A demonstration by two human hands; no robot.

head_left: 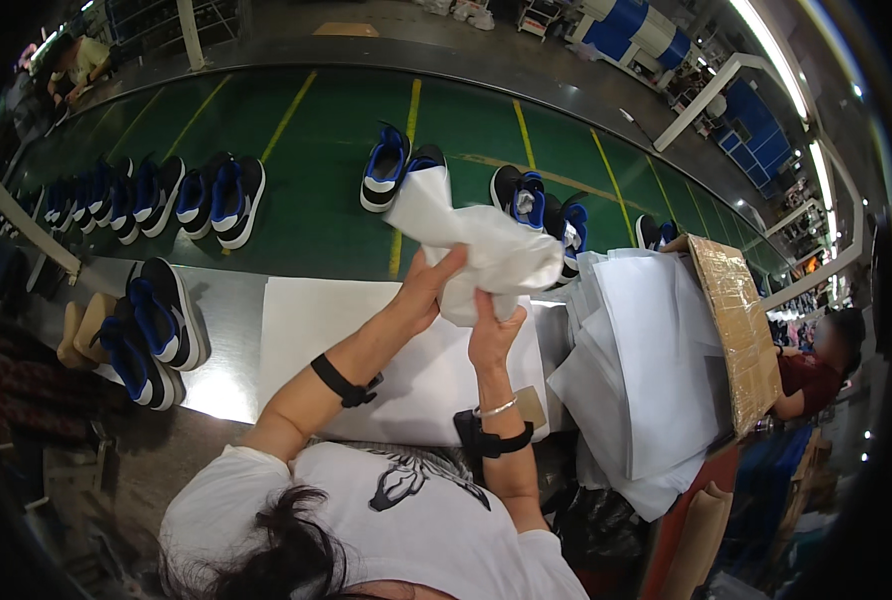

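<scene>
The left hand [426,288] and right hand [496,335] are each closed on the crumpled white paper [501,250], raised above the flat white sheets [311,315] on the desk [228,385]. It seems light, soft and easily torn; the bunched lower part probably gives the surest hold. Beyond, blue-lined sneakers [384,168] stand on a green conveyor [326,225].

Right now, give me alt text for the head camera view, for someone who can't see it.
A person's left hand and right hand hold crumpled white paper. Ahead, dark shoes with blue linings stand on a green belt; white sheets are piled at right beside taped cardboard.
</scene>
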